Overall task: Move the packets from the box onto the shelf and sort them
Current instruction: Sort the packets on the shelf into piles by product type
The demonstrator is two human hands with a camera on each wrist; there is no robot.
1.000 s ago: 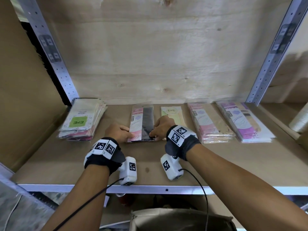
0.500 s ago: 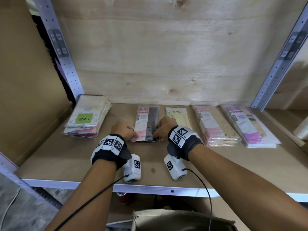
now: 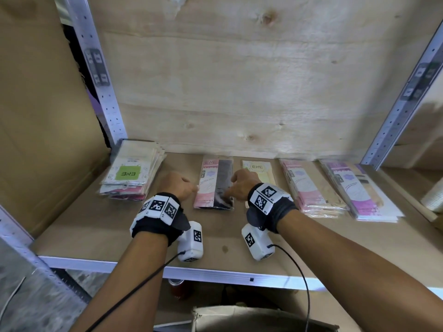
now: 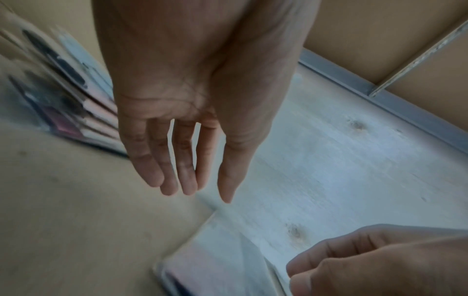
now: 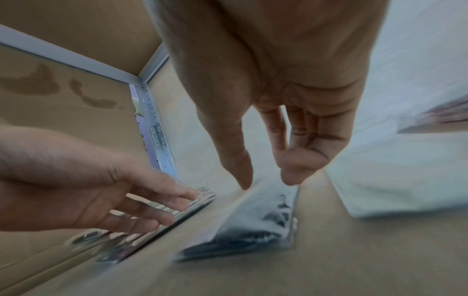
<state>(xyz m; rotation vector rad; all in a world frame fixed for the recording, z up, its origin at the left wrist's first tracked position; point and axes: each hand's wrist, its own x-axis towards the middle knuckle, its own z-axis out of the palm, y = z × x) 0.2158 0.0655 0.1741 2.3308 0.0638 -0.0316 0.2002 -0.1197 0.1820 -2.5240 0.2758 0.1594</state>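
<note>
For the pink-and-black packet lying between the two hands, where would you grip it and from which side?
Probably at its near short edge, coming from the shelf front. The pink-and-black packet lies flat on the shelf, its long axis running front to back, so only edges offer purchase. The left hand and right hand flank its long sides, with the yellow packet close on the right.

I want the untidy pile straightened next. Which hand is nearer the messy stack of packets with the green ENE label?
Left. The left hand hovers just right of the green-labelled stack; the right hand lies farther right, beyond the pink-and-black packet.
</note>
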